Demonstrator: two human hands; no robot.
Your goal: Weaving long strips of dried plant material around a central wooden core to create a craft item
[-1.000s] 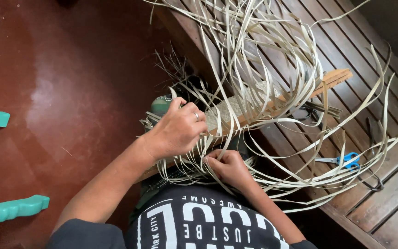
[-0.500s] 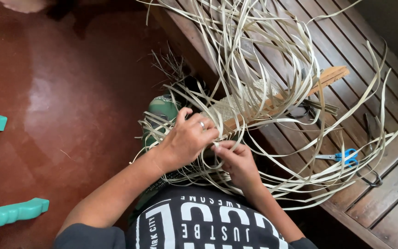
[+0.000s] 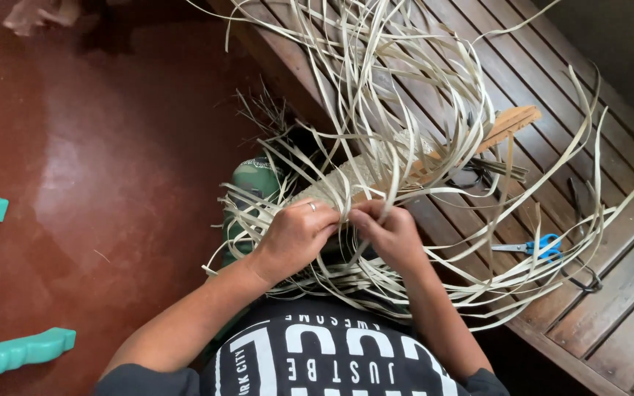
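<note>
Between your two sets of fingertips sits the near edge of the pale woven palm-leaf mat [image 3: 361, 176], the point where the plaiting is being worked. Your left hand [image 3: 295, 236], a ring on one finger, curls its fingers together over the strands there, pinching them flat against the weave; your right hand [image 3: 392, 233] meets it thumb to thumb, fingers closed on a thin pale leaf strip [image 3: 352, 220]. Holding both hands this close likely keeps the last crossing tight.

Beyond your fingers the mat lies along a narrow wooden board [image 3: 508, 123], which seems to give it a firm backing, and the board's far end rests on the dark slatted wooden bench [image 3: 625, 308]. Long loose pale leaf strips [image 3: 420, 66] fan out above and around both hands, left free so that each can be picked up in turn.

Right of your right fingers, well apart, blue-handled scissors [image 3: 537, 247] lie on the bench slats. Left of your left hand, far off on the red-brown floor [image 3: 111, 147], stand two turquoise plastic pieces [image 3: 16, 353]. No packages or signs show; your black shirt [image 3: 317, 359] carries white printed lettering.
</note>
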